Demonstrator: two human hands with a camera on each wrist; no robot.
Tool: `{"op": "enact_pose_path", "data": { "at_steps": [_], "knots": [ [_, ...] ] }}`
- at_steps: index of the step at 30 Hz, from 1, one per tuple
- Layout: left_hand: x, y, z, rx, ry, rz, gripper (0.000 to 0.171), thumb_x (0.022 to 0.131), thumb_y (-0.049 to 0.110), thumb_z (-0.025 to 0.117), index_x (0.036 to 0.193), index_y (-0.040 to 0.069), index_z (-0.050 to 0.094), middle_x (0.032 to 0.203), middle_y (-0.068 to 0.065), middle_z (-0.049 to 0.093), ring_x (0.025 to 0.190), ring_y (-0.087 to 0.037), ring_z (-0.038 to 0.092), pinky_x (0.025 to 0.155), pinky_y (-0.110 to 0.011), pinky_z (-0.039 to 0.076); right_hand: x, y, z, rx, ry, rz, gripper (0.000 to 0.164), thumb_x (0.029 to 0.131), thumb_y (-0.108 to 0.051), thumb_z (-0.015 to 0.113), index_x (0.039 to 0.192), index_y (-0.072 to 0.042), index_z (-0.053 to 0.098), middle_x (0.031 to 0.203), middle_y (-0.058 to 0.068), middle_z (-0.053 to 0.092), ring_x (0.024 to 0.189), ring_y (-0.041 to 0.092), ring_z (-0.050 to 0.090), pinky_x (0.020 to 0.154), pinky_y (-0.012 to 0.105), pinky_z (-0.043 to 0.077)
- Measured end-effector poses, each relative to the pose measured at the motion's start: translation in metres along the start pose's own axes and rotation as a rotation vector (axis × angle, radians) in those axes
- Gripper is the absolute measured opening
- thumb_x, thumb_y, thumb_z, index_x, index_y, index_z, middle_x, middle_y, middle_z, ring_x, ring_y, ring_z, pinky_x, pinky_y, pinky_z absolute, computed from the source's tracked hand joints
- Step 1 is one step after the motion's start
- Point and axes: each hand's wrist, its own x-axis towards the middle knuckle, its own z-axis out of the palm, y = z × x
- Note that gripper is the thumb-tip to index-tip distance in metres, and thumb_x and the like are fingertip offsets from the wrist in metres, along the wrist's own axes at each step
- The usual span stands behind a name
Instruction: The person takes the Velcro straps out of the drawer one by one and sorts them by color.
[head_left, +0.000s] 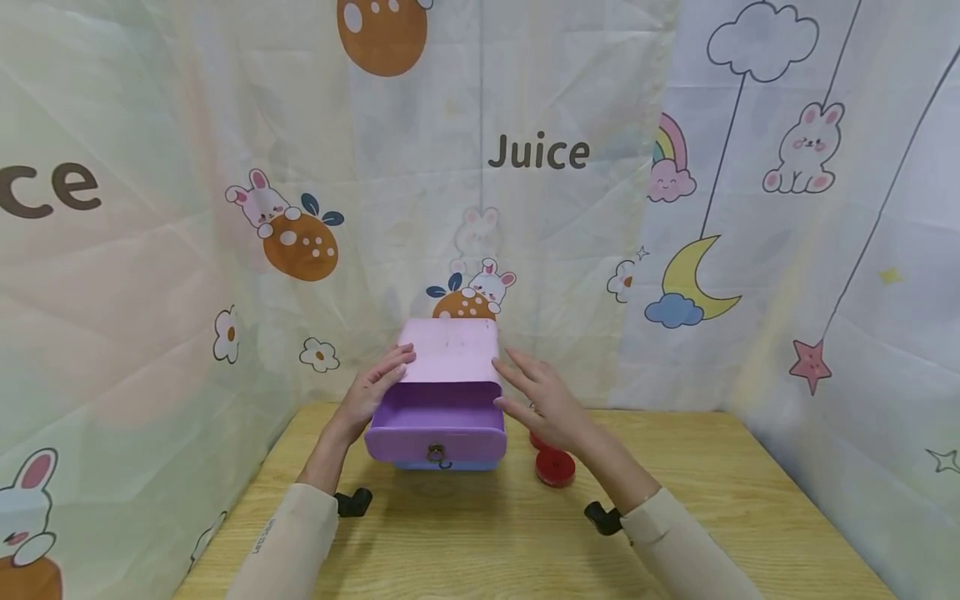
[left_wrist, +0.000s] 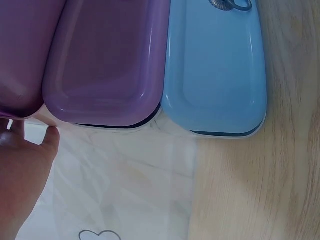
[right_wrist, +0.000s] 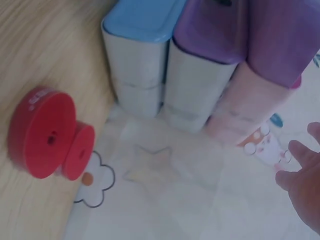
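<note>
A small stacked drawer cabinet has a pink top casing (head_left: 450, 350), and its purple top drawer (head_left: 435, 444) is pulled out toward me. A second purple drawer (left_wrist: 107, 65) and a blue drawer (left_wrist: 217, 70) below it are pushed in, seen in the left wrist view. My left hand (head_left: 367, 392) lies along the left side of the pink casing, fingertips at its upper edge. On the other side, my right hand (head_left: 547, 400) has its fingers spread, the tips close to the casing's right edge. In the right wrist view that hand (right_wrist: 305, 180) holds nothing.
To the right of the cabinet, a larger red disc (head_left: 555, 468) and a smaller red disc (right_wrist: 80, 152) stand on the wooden table (head_left: 675, 500). Printed cloth walls (head_left: 405, 208) close in the back and sides. A metal ring pull (head_left: 436, 452) hangs on the open drawer.
</note>
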Motion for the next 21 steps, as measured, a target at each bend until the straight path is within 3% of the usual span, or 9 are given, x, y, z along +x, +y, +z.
{"op": "enact_pose_path", "data": {
  "at_steps": [7,11,15,21],
  "knots": [
    [0.000,0.000,-0.001,0.005,-0.002,-0.005,0.044,0.109,0.025,0.055,0.147,0.002,0.057,0.168,-0.010,0.036,0.164,-0.028,0.007,0.131,-0.058,0.003,0.006,-0.020,0.000,-0.049,-0.004,-0.087,0.062,0.104,-0.041,0.061,0.161,-0.025,0.041,0.172,0.010,0.029,0.157,0.034,0.029,0.124,0.064,0.026],
    [0.002,-0.002,-0.001,0.004,-0.001,0.008,0.044,0.110,0.024,0.054,0.146,0.000,0.057,0.168,-0.011,0.036,0.164,-0.029,0.008,0.131,-0.057,0.002,0.008,-0.031,-0.001,-0.035,0.004,-0.169,0.062,0.102,-0.037,0.065,0.159,-0.022,0.045,0.171,0.009,0.030,0.154,0.035,0.033,0.121,0.063,0.030],
    [0.002,-0.001,0.000,-0.001,0.002,0.015,0.043,0.110,0.023,0.054,0.146,0.000,0.057,0.167,-0.010,0.038,0.163,-0.027,0.009,0.131,-0.055,0.002,0.010,-0.040,-0.001,-0.051,-0.025,-0.198,0.067,0.100,-0.042,0.069,0.159,-0.026,0.044,0.172,0.005,0.027,0.154,0.032,0.034,0.120,0.059,0.035],
    [0.001,0.001,0.000,-0.003,0.006,0.009,0.044,0.109,0.023,0.055,0.146,0.000,0.057,0.167,-0.011,0.039,0.163,-0.028,0.009,0.131,-0.057,0.001,0.013,-0.049,0.005,-0.098,-0.044,-0.238,0.070,0.093,-0.050,0.076,0.155,-0.029,0.051,0.169,0.001,0.036,0.155,0.029,0.034,0.128,0.061,0.022]
  ]
}}
